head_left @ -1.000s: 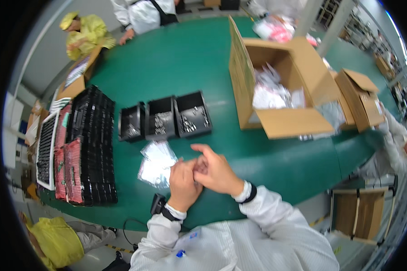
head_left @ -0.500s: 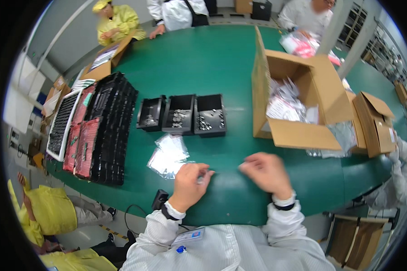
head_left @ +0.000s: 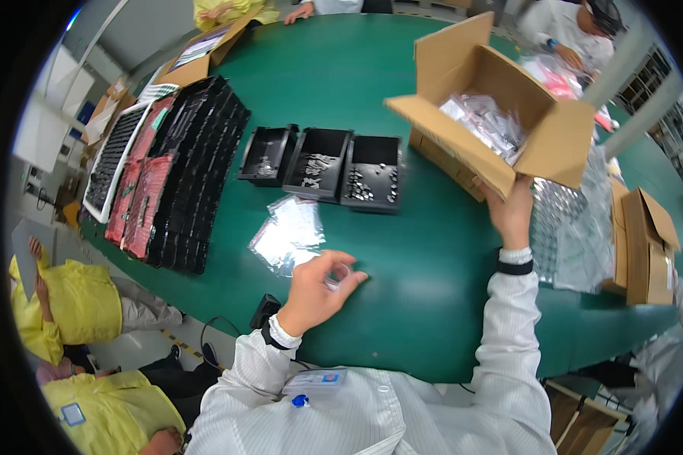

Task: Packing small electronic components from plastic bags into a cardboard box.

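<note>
Centrally, below the middle of the frame, the left hand [head_left: 311,292] lay on the green table top [head_left: 425,296] with its fingers curled around a small clear plastic piece [head_left: 338,274], pinched between thumb and fingertips. The right hand [head_left: 511,212], right of centre, was raised and gripped the lower flap of an open brown cardboard box [head_left: 493,114], which stood tilted in the upper right of the frame; the box held crinkled clear plastic bags [head_left: 487,121]. Just left of the left hand, a loose heap of flat clear plastic sachets [head_left: 290,235] rested on the table. Above that heap, near the frame's centre, three shallow black rectangular trays [head_left: 322,165] stood side by side, touching, each holding small pale parts. At the left of the frame lay stacks of long black ridged trays [head_left: 197,163], with red ones [head_left: 140,197] just beside them. To the right of the right forearm, sheets of clear blister packaging [head_left: 573,227] covered the table, and a smaller open cardboard carton [head_left: 649,235] sat near the right edge. A person in a yellow coat [head_left: 76,299] sat at the lower left.
</note>
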A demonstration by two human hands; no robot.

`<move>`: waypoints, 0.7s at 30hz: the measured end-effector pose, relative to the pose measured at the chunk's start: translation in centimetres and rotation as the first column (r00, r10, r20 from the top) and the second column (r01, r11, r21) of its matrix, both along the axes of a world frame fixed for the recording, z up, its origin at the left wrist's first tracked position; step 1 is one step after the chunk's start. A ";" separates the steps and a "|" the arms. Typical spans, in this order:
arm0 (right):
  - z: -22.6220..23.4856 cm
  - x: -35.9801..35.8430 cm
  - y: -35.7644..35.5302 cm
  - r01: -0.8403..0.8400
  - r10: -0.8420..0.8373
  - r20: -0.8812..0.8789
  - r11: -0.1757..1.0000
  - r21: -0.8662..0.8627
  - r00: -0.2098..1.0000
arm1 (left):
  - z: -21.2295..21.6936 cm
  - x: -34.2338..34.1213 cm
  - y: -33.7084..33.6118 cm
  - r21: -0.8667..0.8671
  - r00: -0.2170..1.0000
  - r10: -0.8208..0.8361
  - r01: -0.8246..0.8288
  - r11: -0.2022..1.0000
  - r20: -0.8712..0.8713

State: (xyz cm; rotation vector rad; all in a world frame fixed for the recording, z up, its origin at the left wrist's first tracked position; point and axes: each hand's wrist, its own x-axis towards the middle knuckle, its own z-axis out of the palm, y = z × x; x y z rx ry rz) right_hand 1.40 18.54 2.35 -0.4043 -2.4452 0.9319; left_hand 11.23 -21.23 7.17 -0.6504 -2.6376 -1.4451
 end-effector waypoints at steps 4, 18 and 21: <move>2.6 -6.0 -2.5 -0.070 0.069 0.042 0.997 0.034 0.997 | 1.4 -2.5 -4.8 0.125 0.921 0.390 -0.387 0.913 0.002; 1.1 -24.6 5.8 -0.213 0.215 -0.029 0.976 0.053 0.976 | -2.2 -13.0 -16.1 0.339 0.705 0.611 -0.709 0.619 0.359; -0.3 -26.8 4.3 -0.157 0.161 -0.028 0.983 0.099 0.987 | -4.0 -14.7 -17.6 0.227 0.756 0.611 -0.653 0.722 0.234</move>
